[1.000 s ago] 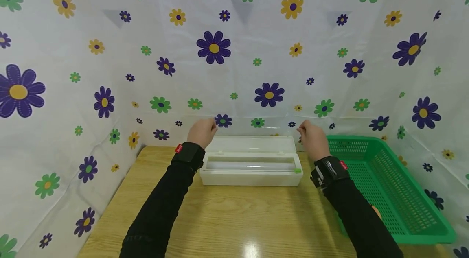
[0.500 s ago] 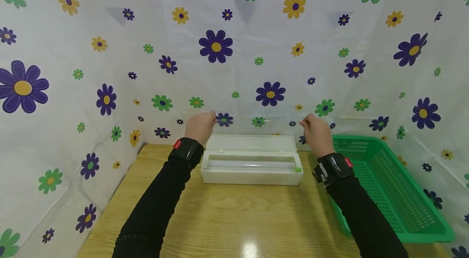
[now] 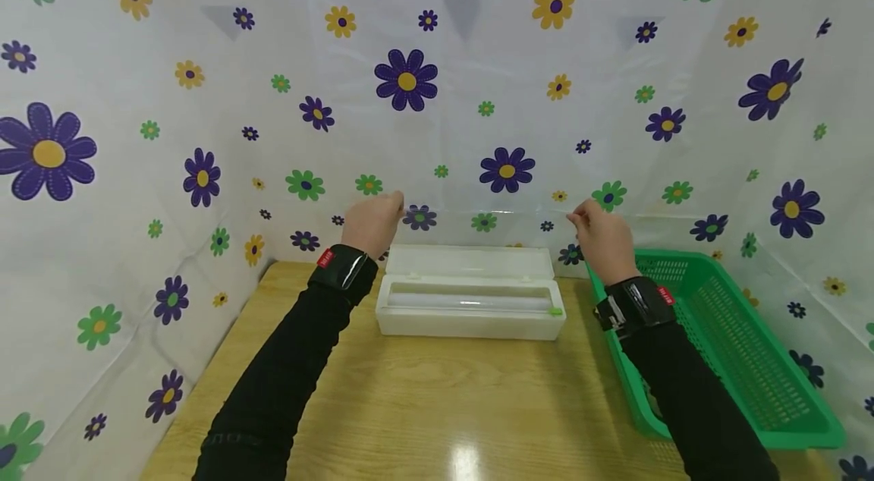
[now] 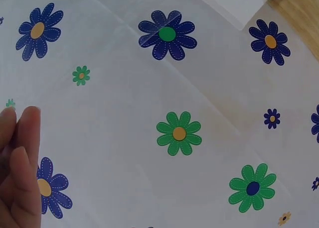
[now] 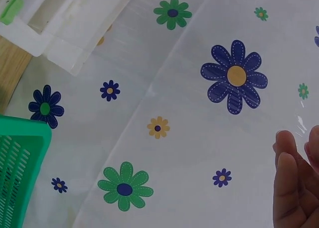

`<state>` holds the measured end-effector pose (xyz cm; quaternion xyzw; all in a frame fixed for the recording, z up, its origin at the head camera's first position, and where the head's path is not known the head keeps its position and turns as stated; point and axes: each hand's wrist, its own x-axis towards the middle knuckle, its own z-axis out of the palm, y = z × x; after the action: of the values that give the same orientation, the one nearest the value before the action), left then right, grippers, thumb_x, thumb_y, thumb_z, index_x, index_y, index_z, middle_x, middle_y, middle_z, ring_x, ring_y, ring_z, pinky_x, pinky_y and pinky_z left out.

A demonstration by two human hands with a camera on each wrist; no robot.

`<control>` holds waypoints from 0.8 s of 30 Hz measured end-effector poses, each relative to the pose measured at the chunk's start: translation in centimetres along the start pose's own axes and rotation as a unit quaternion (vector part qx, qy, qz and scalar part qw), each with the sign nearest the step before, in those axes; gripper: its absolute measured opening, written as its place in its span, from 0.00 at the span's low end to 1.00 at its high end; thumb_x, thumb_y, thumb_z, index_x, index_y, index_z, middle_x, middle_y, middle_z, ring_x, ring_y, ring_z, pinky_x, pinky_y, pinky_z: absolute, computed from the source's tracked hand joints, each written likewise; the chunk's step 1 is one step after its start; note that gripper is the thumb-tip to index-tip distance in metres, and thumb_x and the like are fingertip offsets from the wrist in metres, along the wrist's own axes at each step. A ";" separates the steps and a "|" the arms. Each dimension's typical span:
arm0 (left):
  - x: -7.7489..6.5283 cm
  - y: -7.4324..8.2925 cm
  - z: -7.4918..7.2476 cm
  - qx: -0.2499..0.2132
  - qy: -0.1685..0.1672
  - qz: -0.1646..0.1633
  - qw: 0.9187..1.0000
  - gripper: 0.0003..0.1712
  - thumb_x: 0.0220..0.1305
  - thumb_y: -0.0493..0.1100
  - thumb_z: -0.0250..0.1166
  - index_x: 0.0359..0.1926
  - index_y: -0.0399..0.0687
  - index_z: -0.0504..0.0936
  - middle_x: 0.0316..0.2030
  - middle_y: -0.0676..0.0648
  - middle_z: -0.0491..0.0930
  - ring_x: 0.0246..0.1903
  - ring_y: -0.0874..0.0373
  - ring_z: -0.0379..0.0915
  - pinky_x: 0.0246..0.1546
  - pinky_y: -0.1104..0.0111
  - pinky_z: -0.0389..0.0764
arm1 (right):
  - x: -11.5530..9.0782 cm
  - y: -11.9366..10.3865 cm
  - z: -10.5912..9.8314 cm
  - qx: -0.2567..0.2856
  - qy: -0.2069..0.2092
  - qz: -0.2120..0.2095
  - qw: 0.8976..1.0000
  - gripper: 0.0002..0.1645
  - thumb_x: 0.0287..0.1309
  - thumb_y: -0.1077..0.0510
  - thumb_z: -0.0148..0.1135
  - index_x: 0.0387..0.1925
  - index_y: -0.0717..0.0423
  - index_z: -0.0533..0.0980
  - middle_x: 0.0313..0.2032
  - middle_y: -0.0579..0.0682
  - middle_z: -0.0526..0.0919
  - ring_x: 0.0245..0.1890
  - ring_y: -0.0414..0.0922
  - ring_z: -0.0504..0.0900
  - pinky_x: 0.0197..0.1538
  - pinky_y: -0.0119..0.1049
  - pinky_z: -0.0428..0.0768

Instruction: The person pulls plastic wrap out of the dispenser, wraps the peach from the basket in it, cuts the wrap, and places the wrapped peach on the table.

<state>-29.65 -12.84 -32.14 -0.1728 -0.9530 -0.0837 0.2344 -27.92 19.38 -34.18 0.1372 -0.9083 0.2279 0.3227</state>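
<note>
A white cling film dispenser box (image 3: 471, 327) stands on the table with its lid (image 3: 471, 261) tipped back. Inside lies a roll of clear film (image 3: 471, 302), and a green slide cutter (image 3: 556, 312) sits at the front right. Above the box, a sheet of cling film stretches between both hands, its shiny top edge (image 3: 485, 212) faintly visible. My left hand (image 3: 374, 224) pinches the left corner between thumb and fingers. At the right corner my right hand (image 3: 604, 242) pinches too; glints of film (image 5: 301, 124) show by its fingertips in the right wrist view.
On the right stands a green plastic basket (image 3: 785, 438), partly behind the right sleeve. A wooden table (image 3: 437, 405) extends in front of the box. White flower-patterned sheeting (image 3: 444, 132) hangs close behind the box and along both sides.
Both hands have risen and moved slightly apart, drawing the film's top edge higher above the box. The box has stayed in place while the head view shifts slightly.
</note>
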 end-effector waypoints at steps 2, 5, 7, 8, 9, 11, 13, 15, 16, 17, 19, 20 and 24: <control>0.1 0.2 -0.3 -0.001 0.003 0.002 1.000 0.06 0.58 0.37 0.60 0.34 0.37 0.77 0.23 0.43 0.78 0.20 0.54 0.73 0.25 0.68 0.75 | 0.0 -0.1 -0.4 0.007 0.005 -0.003 1.000 0.08 0.57 0.62 0.55 0.29 0.66 0.71 0.18 0.58 0.76 0.15 0.48 0.74 0.17 0.35 0.64; 0.1 0.4 -0.8 -0.001 0.007 0.005 1.000 0.06 0.58 0.37 0.60 0.34 0.38 0.77 0.24 0.43 0.79 0.20 0.54 0.73 0.24 0.68 0.75 | 0.1 -0.1 -0.8 0.012 0.007 0.002 1.000 0.08 0.58 0.62 0.54 0.30 0.66 0.71 0.20 0.59 0.76 0.17 0.49 0.75 0.17 0.36 0.65; 0.1 0.6 -1.1 -0.005 0.008 0.005 1.000 0.05 0.58 0.37 0.60 0.34 0.38 0.77 0.25 0.43 0.79 0.20 0.54 0.73 0.23 0.68 0.74 | 0.1 -0.1 -1.0 0.011 0.006 0.008 1.000 0.09 0.58 0.61 0.54 0.31 0.66 0.71 0.21 0.60 0.77 0.18 0.49 0.76 0.18 0.37 0.67; 0.1 0.6 -1.2 -0.004 0.009 0.005 1.000 0.05 0.57 0.37 0.60 0.34 0.38 0.77 0.25 0.42 0.79 0.20 0.54 0.72 0.23 0.68 0.74 | 0.2 -0.2 -1.2 0.010 0.005 0.012 1.000 0.09 0.58 0.60 0.54 0.31 0.66 0.72 0.21 0.60 0.77 0.18 0.49 0.76 0.18 0.37 0.67; 0.1 0.7 -1.4 -0.002 0.012 0.006 1.000 0.05 0.57 0.36 0.60 0.34 0.38 0.77 0.25 0.42 0.79 0.19 0.54 0.73 0.23 0.69 0.74 | 0.2 -0.2 -1.3 0.010 0.004 0.015 1.000 0.10 0.58 0.60 0.53 0.31 0.66 0.72 0.22 0.60 0.77 0.19 0.50 0.76 0.19 0.38 0.68; 0.1 0.8 -1.7 0.000 0.019 0.008 1.000 0.05 0.57 0.37 0.60 0.34 0.38 0.77 0.25 0.42 0.79 0.19 0.54 0.72 0.22 0.68 0.74 | 0.3 -0.4 -1.6 0.011 0.001 0.021 1.000 0.10 0.59 0.59 0.53 0.31 0.66 0.72 0.22 0.60 0.78 0.19 0.49 0.76 0.19 0.38 0.69; 0.0 0.9 -2.0 0.001 0.029 0.010 1.000 0.05 0.57 0.36 0.60 0.33 0.38 0.77 0.25 0.42 0.79 0.18 0.54 0.72 0.21 0.68 0.74 | 0.4 -0.5 -1.8 0.015 0.002 0.023 1.000 0.10 0.59 0.59 0.52 0.31 0.66 0.72 0.23 0.60 0.78 0.19 0.49 0.76 0.19 0.37 0.68; 0.0 0.9 -2.2 -0.001 0.042 0.014 0.999 0.05 0.57 0.36 0.60 0.33 0.38 0.77 0.24 0.42 0.79 0.18 0.54 0.72 0.20 0.68 0.74 | 0.4 -0.6 -2.1 0.018 0.007 0.022 1.000 0.10 0.59 0.59 0.52 0.31 0.65 0.71 0.22 0.60 0.78 0.19 0.49 0.76 0.19 0.37 0.67; 0.0 0.9 -2.2 -0.003 0.048 0.016 0.999 0.05 0.57 0.36 0.60 0.33 0.37 0.77 0.24 0.42 0.79 0.17 0.54 0.72 0.20 0.68 0.74 | 0.4 -0.7 -2.2 0.020 0.010 0.021 1.000 0.10 0.59 0.59 0.52 0.31 0.65 0.71 0.22 0.60 0.77 0.19 0.49 0.76 0.18 0.37 0.66; 0.0 0.9 -2.3 -0.003 0.053 0.018 0.998 0.05 0.57 0.36 0.60 0.32 0.37 0.77 0.24 0.42 0.78 0.17 0.54 0.71 0.20 0.68 0.73 | 0.4 -0.7 -2.2 0.021 0.014 0.019 1.000 0.10 0.59 0.59 0.52 0.31 0.65 0.71 0.22 0.59 0.77 0.19 0.49 0.75 0.18 0.37 0.66; -0.1 0.8 -2.2 -0.001 0.065 0.021 0.998 0.04 0.58 0.36 0.59 0.32 0.37 0.77 0.23 0.41 0.78 0.17 0.54 0.71 0.19 0.68 0.73 | 0.4 -0.9 -2.4 0.023 0.020 0.013 0.999 0.10 0.59 0.59 0.53 0.31 0.66 0.72 0.22 0.59 0.77 0.19 0.50 0.76 0.19 0.38 0.67; -0.2 0.7 -2.3 0.000 0.071 0.022 0.997 0.05 0.58 0.36 0.59 0.31 0.37 0.77 0.23 0.41 0.78 0.17 0.53 0.71 0.19 0.68 0.73 | 0.4 -1.0 -2.4 0.023 0.020 0.011 0.999 0.11 0.59 0.59 0.53 0.31 0.66 0.72 0.22 0.59 0.77 0.19 0.50 0.76 0.19 0.38 0.68; -0.6 0.6 -2.5 0.001 0.101 0.025 0.995 0.05 0.58 0.36 0.59 0.30 0.36 0.77 0.21 0.41 0.77 0.16 0.53 0.70 0.18 0.68 0.72 | 0.5 -1.4 -2.6 0.028 0.019 0.011 0.999 0.11 0.60 0.58 0.52 0.32 0.66 0.72 0.23 0.60 0.78 0.20 0.50 0.77 0.21 0.39 0.69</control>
<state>-27.93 -13.06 -30.18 -0.1870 -0.9200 -0.0939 0.3313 -26.34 19.40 -31.60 0.1319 -0.8967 0.2591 0.3337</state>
